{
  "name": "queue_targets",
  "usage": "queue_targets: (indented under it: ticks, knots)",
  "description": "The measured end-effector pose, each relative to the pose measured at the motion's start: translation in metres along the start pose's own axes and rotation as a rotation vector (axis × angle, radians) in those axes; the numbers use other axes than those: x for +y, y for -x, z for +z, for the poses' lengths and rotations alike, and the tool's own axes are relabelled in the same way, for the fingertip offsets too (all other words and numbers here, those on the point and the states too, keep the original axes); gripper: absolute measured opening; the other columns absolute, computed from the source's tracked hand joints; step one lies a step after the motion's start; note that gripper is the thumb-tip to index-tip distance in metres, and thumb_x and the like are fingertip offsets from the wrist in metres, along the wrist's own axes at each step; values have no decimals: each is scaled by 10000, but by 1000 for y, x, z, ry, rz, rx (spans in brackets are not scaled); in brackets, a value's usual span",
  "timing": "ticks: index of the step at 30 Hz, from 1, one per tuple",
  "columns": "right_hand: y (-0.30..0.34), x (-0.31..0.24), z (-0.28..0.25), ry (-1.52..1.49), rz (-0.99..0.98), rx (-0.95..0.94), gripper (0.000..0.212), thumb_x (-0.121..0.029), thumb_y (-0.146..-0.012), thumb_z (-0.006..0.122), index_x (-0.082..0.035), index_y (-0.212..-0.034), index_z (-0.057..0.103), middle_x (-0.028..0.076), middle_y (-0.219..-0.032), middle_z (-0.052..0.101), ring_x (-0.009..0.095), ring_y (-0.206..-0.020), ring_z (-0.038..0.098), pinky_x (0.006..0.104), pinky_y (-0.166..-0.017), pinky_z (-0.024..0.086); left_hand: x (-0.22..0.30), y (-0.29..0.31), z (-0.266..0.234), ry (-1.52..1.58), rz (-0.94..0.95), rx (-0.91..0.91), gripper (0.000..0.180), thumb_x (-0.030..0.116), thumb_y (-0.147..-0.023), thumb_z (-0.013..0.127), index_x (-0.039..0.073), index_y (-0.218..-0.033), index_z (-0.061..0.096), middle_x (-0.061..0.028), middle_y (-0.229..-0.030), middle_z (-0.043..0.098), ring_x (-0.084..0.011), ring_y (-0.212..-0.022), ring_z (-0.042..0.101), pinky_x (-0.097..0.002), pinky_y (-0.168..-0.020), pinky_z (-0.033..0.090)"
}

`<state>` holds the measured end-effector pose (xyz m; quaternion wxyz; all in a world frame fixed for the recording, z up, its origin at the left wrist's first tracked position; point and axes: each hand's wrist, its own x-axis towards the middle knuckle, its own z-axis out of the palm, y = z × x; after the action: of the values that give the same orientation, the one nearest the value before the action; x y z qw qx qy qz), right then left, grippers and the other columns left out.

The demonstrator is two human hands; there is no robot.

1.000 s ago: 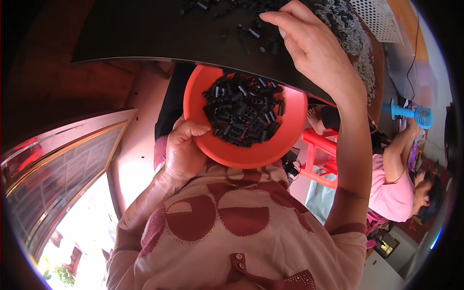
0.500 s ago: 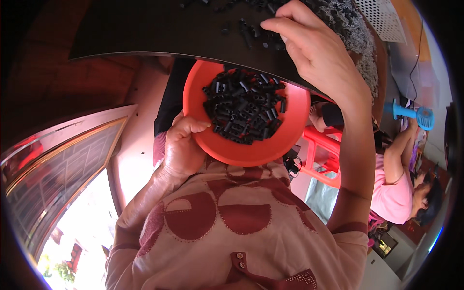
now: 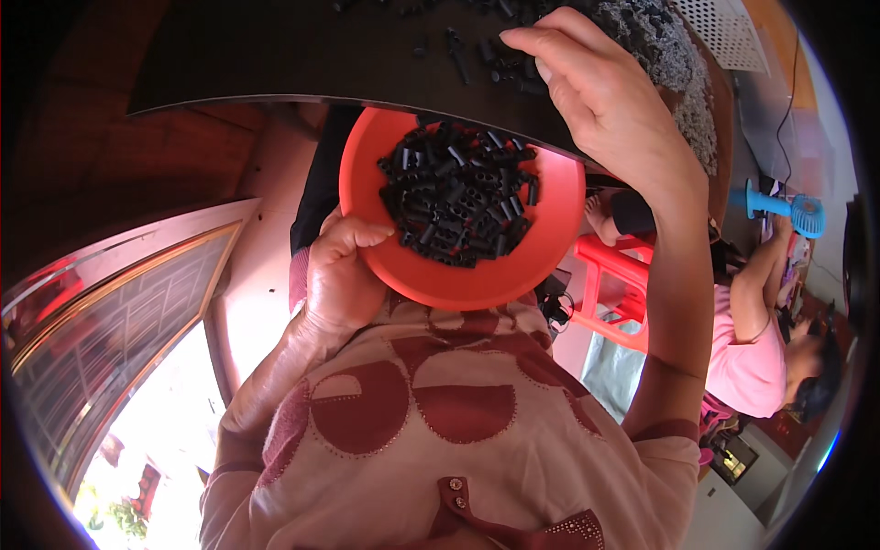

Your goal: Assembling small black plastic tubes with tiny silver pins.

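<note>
Holding a red bowl (image 3: 559, 229) of black tubes (image 3: 454, 197) in the left grip (image 3: 346, 275), right grip (image 3: 610, 110) over the worktop (image 3: 275, 64).

The left grip is clamped on the bowl's rim, thumb on top; the bowl sits just right of it, its far side hidden by the worktop's edge. Bent fingers of the right grip hang near loose pieces (image 3: 500, 75) to its left, but I cannot tell whether they pinch one; a grey pile (image 3: 692, 119) lies to its right. The step in hand looks like picking among the loose pieces; the next move seems to call for a steady bowl and a light, precise pinch.
</note>
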<state>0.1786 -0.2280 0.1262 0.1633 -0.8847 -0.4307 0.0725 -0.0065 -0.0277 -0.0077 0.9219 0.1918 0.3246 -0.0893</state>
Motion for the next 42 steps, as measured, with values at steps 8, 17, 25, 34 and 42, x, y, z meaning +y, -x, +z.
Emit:
queue_targets:
  ticks: [8,17,25,34,42]
  knots:
    - [-1,-1,-1,-87,57,-13,392,31,-897,567,-16,-1285,598,142,-1181,533,300,-936,631,368,-789,533,0,-2,-3,19,-2,15,322,-32,-782,559,19,-1096,608,-105,-1136,642,-249,-1091,589,-380,-1050,449]
    - [19,17,14,131,-109,121,398,99,-851,554,-30,-1222,620,114,-1111,571,305,-894,621,389,-775,505,-1,-1,0,11,-7,34,303,-24,-787,564,7,-1085,610,-112,-1119,652,-253,-1072,600,-385,-1038,460]
    - [32,5,20,63,5,137,424,119,-849,556,-34,-1239,622,110,-1088,560,292,-851,606,371,-741,498,1,-2,4,6,-6,-23,344,-20,-794,559,7,-1132,619,-113,-1133,659,-250,-1073,608,-376,-1023,468]
    - [48,-13,22,36,-46,101,443,147,-809,565,1,-1222,624,133,-1068,559,295,-826,619,370,-719,509,-1,-2,1,6,2,11,315,-21,-793,560,9,-1100,623,-110,-1110,655,-248,-1055,607,-372,-1014,471]
    - [69,-38,34,-217,-69,139,365,168,-817,591,47,-1157,646,156,-1056,586,286,-867,633,342,-751,528,-1,-2,0,38,-11,-6,322,-7,-811,548,-3,-1124,621,-127,-1131,660,-266,-1076,609,-393,-1019,478]
